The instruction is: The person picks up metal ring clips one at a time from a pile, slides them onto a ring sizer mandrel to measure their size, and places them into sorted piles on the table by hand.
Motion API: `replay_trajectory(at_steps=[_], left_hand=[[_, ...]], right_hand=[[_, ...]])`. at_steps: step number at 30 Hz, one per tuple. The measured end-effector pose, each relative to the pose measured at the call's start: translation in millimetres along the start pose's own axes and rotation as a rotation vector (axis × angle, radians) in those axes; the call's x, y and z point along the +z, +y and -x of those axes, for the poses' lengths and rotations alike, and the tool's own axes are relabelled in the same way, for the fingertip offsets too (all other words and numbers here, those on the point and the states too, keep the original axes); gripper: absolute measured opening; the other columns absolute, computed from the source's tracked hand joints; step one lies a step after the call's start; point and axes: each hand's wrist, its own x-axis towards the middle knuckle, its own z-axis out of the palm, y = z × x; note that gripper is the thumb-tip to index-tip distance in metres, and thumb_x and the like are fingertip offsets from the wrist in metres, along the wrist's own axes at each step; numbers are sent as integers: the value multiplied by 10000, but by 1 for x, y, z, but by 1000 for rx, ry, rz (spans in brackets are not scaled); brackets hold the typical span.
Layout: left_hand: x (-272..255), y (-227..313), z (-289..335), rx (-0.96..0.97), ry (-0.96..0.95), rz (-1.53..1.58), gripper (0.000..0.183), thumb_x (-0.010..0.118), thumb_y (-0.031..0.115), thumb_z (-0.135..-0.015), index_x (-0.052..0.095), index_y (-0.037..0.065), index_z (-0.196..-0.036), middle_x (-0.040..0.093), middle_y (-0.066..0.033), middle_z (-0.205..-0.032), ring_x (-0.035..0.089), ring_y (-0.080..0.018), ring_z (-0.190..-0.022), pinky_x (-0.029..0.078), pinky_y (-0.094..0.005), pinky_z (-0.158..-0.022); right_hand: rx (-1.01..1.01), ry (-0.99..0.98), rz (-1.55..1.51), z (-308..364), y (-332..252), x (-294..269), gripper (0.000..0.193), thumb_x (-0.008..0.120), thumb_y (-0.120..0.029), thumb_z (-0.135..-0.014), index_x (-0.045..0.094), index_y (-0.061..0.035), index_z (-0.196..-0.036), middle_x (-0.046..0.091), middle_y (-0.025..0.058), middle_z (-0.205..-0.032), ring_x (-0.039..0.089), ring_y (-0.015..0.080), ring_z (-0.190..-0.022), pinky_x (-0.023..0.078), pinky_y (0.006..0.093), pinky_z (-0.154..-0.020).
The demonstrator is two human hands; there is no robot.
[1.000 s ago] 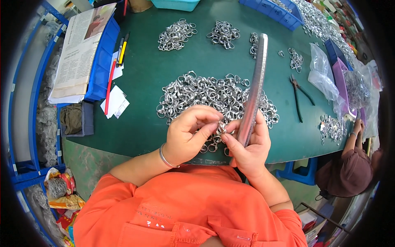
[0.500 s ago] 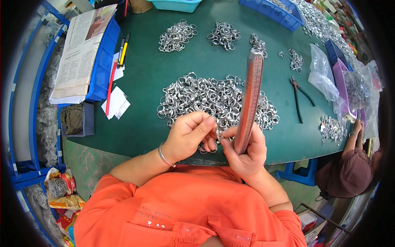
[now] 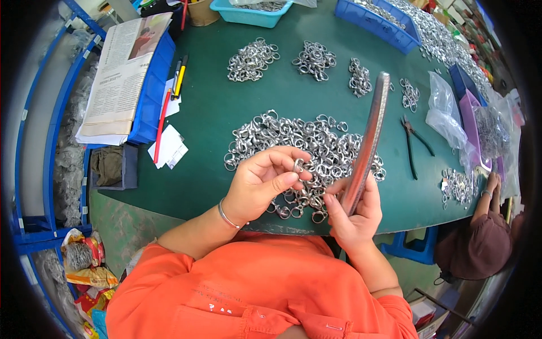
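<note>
In the head view, the person's left hand (image 3: 259,183) pinches a single silver-coloured ring (image 3: 297,165) at the tips of the thumb and fingers, holding it just above the near part of a large heap of rings (image 3: 293,138) on the green table (image 3: 197,124). The right hand (image 3: 355,212) is curled around the lower end of a long metal rod (image 3: 370,141), which tilts with its top to the right; the right thumb and forefinger come near each other, but I cannot tell whether they pinch anything else. The 2 hands are apart, and a metal bracelet (image 3: 226,213) circles the left wrist. Beyond the heap, 4 smaller piles lie in a row: 1 at the left (image 3: 253,59), 1 beside it (image 3: 314,60), a narrower 1 (image 3: 359,79) and a last 1 behind the rod's right side (image 3: 410,94). Pliers (image 3: 410,144) with dark handles lie open to the right of the rod, near a clear plastic bag (image 3: 445,110). Another pile of small metal pieces (image 3: 458,186) sits at the table's right, close to a co-worker's bare forearm (image 3: 484,199). On the left, newspaper (image 3: 116,73) covers a blue bin (image 3: 153,85), and a red pen (image 3: 162,124) touches white paper (image 3: 170,148).
</note>
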Motion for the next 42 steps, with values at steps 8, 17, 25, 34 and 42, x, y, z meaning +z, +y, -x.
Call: replay_trajectory(at_steps=[8, 17, 25, 34, 42], left_hand=[[-14, 5, -5, 123, 208, -153, 257, 603, -127, -735, 573, -31, -972, 569, -119, -943, 616, -178, -763, 525, -256, -652], [-21, 5, -10, 102, 185, 107, 126, 534, 21, -864, 577, -58, -952, 593, -192, -1035, 615, -269, -924, 538, -351, -790], [-20, 6, -7, -42, 79, 43, 463, 654, -52, -722, 445, 4, -1131, 613, -180, -969, 621, -264, -890, 535, -348, -769], [-7, 13, 0, -278, -23, 44, 469, 736, -114, -584, 560, -34, -1011, 635, -164, -909, 635, -236, -857, 535, -289, -731], [-3, 23, -7, -213, -205, -243, 341, 762, -60, -598, 649, -29, -919, 597, -122, -892, 591, -186, -835, 488, -277, -719]], right_hand=[[91, -297, 217, 12, -9, -25, 567, 654, 48, -731, 403, 63, -1239, 593, 94, -824, 580, 132, -711, 469, 260, -674], [132, -532, 477, 15, -15, -36, 550, 665, -69, -764, 424, 28, -1249, 585, 215, -1032, 608, 324, -866, 478, 320, -755], [143, -583, 417, 12, -20, -40, 540, 648, -64, -776, 422, 23, -1259, 590, 212, -1011, 606, 319, -864, 475, 326, -758], [152, -630, 403, 10, -25, -43, 552, 647, -81, -777, 421, -13, -1276, 611, 200, -943, 618, 325, -824, 489, 341, -721], [97, -603, 399, 13, -24, -46, 547, 650, -99, -780, 428, -23, -1274, 610, 197, -937, 623, 315, -798, 496, 333, -697]])
